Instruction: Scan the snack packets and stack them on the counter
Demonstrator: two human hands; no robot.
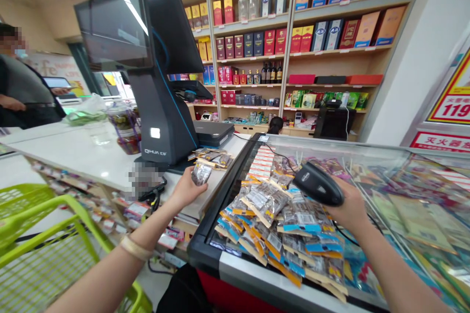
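Note:
Fingers closed, my left hand (185, 188) holds a small clear-and-silver packet (201, 173) above the edge of the white counter (105, 168), just in front of a few packets (213, 157) by the register's base. My right hand (348, 205) is wrapped round a black handheld scanner (317, 184), whose head points left. Beneath the scanner, a large heap of small packets (264, 200) with orange and blue edges lies on the glass top of a display case.
A tall two-screen register (161, 102) stands on the counter beside jars (127, 129). Green shopping baskets (55, 234) are at lower left. Behind are shelves of boxes (253, 46). A person (25, 88) stands at far left. The scanner's cable crosses the case.

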